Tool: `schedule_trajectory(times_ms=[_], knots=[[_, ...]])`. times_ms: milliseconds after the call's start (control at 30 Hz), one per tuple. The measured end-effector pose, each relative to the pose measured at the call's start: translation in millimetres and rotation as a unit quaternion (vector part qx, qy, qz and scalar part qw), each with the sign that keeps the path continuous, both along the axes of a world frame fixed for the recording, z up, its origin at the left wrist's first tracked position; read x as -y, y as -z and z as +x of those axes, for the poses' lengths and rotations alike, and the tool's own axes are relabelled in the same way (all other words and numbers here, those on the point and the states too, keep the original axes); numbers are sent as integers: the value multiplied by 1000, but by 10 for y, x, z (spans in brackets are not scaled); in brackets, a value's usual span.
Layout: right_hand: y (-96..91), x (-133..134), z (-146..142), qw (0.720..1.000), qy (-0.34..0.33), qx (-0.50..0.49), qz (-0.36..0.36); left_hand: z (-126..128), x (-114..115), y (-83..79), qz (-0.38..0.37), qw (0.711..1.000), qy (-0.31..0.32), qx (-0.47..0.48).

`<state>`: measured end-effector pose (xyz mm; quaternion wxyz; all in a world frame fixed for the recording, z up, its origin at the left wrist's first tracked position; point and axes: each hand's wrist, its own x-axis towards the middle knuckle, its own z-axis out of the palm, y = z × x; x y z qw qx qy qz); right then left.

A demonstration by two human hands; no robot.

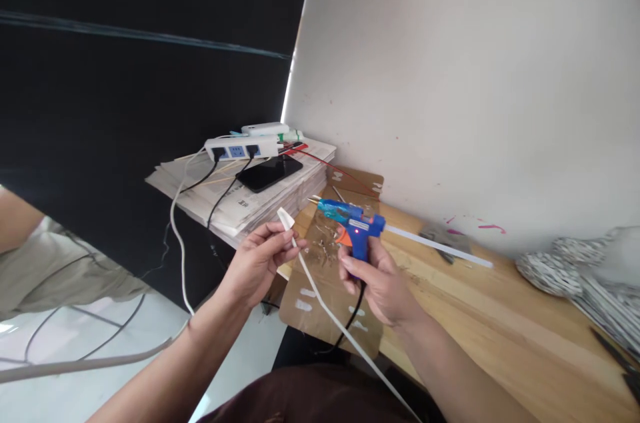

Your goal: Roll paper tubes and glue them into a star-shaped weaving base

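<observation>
Likely workshop: glue gun (358, 226), workbench (475, 316)

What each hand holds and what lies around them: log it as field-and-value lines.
Left hand: pinches slender white stem near its wider tip
Right hand: grips blue glue gun by the handle
Glue stick: whitish, sticking out behind the gun
Wooden table: brown cardboard lies partly on it
Paper stack: bears white power strip, black phone

Black phone (273, 173) on paper stack (255, 202), pale wall (450, 76) beyond.
</observation>
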<state>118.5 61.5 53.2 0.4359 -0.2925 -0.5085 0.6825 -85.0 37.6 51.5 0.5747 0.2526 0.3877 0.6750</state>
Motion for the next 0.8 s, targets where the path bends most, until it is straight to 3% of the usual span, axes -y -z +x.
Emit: schedule_trajectory(times_ms=[133,233,467,600,800], knots=[[-82,94,56,999,2,37,-6,0,3,-39,12,1000,-8,-1],[-140,171,69,991,8,116,66,28,19,-71,22,1000,6,-6],[-131,339,58,909,105,310,258,59,58,-78,48,998,23,-15],[-143,374,39,873,135,341,322,62,84,-73,53,998,27,-18],[-196,401,4,868,120,341,341,74,95,-81,54,998,26,-19]])
